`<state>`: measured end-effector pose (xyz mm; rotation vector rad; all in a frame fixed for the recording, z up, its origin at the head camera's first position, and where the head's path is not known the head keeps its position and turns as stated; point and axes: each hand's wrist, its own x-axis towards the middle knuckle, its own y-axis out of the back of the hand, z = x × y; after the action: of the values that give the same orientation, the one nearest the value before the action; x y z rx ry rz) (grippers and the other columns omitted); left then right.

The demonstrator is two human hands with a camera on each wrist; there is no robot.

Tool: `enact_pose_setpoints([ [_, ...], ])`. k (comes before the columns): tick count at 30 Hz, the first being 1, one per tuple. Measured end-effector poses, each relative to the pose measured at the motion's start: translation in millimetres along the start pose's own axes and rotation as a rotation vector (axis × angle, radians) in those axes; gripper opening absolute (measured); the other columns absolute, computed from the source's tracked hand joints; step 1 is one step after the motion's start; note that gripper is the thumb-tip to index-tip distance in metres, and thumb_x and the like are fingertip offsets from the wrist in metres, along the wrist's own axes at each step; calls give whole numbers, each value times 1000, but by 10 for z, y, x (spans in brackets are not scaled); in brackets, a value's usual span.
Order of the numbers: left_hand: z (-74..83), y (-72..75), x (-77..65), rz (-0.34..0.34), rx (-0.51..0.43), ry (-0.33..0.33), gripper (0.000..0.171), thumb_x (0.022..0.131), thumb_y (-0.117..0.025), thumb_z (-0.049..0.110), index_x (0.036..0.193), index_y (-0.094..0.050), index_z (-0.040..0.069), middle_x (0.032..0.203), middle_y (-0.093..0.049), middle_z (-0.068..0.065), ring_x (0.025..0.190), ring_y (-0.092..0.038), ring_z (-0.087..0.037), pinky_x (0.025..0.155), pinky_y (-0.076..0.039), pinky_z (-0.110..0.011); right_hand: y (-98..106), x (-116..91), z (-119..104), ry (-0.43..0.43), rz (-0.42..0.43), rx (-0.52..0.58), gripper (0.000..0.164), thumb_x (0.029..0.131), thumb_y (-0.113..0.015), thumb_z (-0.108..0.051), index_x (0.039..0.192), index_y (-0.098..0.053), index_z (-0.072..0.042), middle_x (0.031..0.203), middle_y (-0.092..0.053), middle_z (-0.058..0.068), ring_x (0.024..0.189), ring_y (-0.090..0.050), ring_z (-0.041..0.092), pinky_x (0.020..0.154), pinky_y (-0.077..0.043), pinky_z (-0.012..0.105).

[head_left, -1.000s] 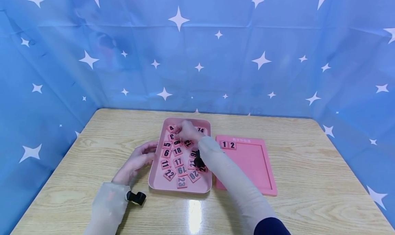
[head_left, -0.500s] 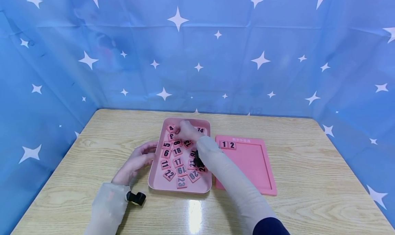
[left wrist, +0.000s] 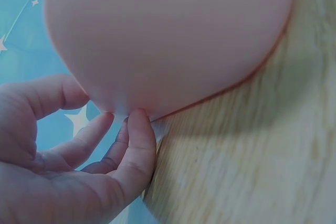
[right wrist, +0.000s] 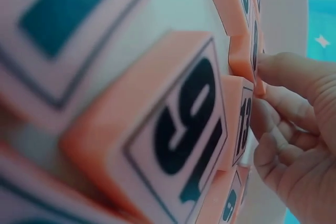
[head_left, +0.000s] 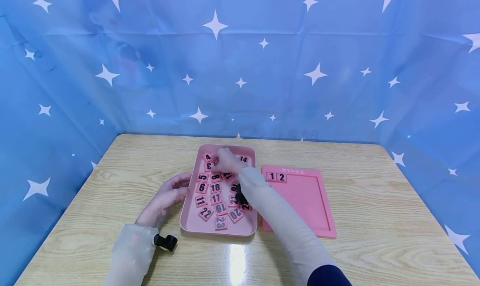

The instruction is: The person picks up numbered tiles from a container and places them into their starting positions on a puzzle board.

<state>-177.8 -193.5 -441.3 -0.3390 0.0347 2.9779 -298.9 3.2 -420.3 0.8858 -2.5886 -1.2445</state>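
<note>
A pink tray (head_left: 191, 223) holds several loose pink number tiles, among them the 3 tile (head_left: 208, 166), the 8 tile (head_left: 215, 177) and the 18 tile (head_left: 215, 187). My right hand (head_left: 226, 161) reaches into the tray's far part, fingertips just right of the 3 tile. In the right wrist view, my thumb (right wrist: 281, 69) touches a tile's edge near the 13 tile (right wrist: 242, 124); whether the fingers pinch a tile is hidden. At the tray's left side, my left hand (head_left: 170, 194) rests its fingertips against the outer wall (left wrist: 168, 51).
Right of the tray lies a pink puzzle frame (head_left: 328, 206), with the 1 tile (head_left: 271, 176) and 2 tile (head_left: 282, 177) in its top left corner. Both stand on a wooden table (head_left: 386, 219). A blue star-patterned curtain (head_left: 258, 98) hangs behind.
The 8 tile has turned straighter and slid a little toward me, and the 18 tile has shifted the same way. My right hand has moved very slightly; my left hand stays at the tray.
</note>
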Motion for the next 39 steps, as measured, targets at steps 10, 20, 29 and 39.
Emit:
enact_pose_setpoints([
  [10, 23, -26, -9, -1, 13, 9, 60, 79, -55, -3, 137, -38, -6, 135, -42, -28, 95, -55, -14, 70, -49, -21, 286, -259, -52, 26, 41, 11, 27, 82, -69, -8, 108, -66, -2, 89, -64, 6, 71, -58, 12, 65, -49, 22],
  [20, 5, -32, -3, 10, 17, 18, 60, 78, -54, -4, 136, -40, -5, 134, -44, -26, 96, -55, -15, 73, -50, -22, 661, -647, 90, 142, 118, -103, 27, 79, -70, -9, 104, -67, 1, 94, -65, 10, 82, -60, 18, 72, -51, 27],
  [29, -6, -28, -7, 3, 19, 13, 60, 79, -55, -4, 137, -38, -7, 135, -42, -28, 99, -55, -16, 76, -50, -23, 927, -1159, 424, 115, 172, -118, 30, 76, -73, -7, 103, -66, 3, 94, -64, 11, 82, -61, 22, 73, -53, 30],
  [39, 0, -22, -4, 3, 27, 16, 60, 79, -55, -4, 136, -39, -6, 133, -43, -27, 94, -55, -14, 73, -50, -22, 1007, -1653, 909, 87, 214, -140, 24, 73, -73, 0, 95, -68, 7, 82, -62, 11, 74, -61, 22, 65, -52, 31],
])
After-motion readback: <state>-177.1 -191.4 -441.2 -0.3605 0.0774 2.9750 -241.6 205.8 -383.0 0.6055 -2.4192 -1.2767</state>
